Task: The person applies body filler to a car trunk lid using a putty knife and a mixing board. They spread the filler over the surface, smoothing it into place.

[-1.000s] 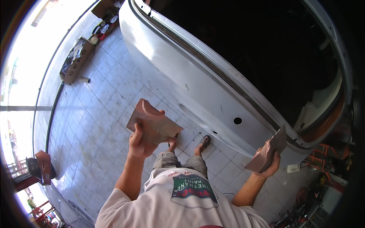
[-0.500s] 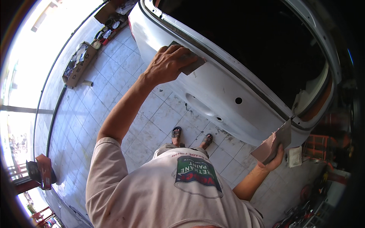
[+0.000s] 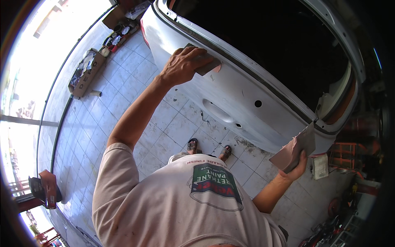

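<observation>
My left hand (image 3: pixel 183 66) is closed round a flat grey putty spreader (image 3: pixel 205 69), laid against the white car panel (image 3: pixel 234 86) just below the window opening. A small patch of pink body filler (image 3: pixel 217 67) shows on the panel at the spreader's right edge. At the right, my right hand (image 3: pixel 297 168) grips the lower edge of a thin grey mixing board (image 3: pixel 303 142), tilted up beside the panel's near end. Pink filler (image 3: pixel 288 153) is spread over the board's left part. The fingers behind the board are hidden.
The panel has a round hole (image 3: pixel 258 103) and a recessed handle area (image 3: pixel 217 110). On the tiled floor (image 3: pixel 123 94) at the left stands a cardboard box (image 3: pixel 87 74) of scraps beside a short tube (image 3: pixel 96 93). An orange metal frame (image 3: pixel 349 154) stands at the right.
The spreader has shifted slightly up and left on the panel, and more of the pink patch shows beside it. The board has moved a little left and stays in my right hand.
</observation>
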Motion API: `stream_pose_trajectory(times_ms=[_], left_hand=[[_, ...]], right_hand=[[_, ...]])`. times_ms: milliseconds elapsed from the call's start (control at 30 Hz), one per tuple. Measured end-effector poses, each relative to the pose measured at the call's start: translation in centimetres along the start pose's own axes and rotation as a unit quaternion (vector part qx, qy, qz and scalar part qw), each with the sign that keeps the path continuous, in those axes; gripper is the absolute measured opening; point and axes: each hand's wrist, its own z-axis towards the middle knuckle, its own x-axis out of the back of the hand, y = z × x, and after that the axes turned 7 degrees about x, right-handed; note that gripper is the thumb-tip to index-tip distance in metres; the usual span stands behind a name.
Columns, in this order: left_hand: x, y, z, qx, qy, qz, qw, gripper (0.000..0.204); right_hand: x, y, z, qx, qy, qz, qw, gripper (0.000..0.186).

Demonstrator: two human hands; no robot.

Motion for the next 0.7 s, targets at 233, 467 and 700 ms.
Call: stream_pose_trajectory(times_ms=[233,467,700], left_hand=[[-1.0,0.0,-3.8,0.026,-0.032,0.009,0.999,0.069],[1.1,-0.3,-0.2,0.195,-0.038,-0.162,0.966,0.064],[-0.8,4.0,1.6,0.312,-0.004,-0.138,0.940,0.058]], right_hand=[[1.3,-0.7,-0.3,-0.016,-0.037,0.035,0.999,0.058],[3.5,-1.3,0.7,-0.002,-0.055,-0.035,0.998,0.056],[6.6,-4.5,4.4,-0.016,0.003,-0.027,1.000,0.055]])
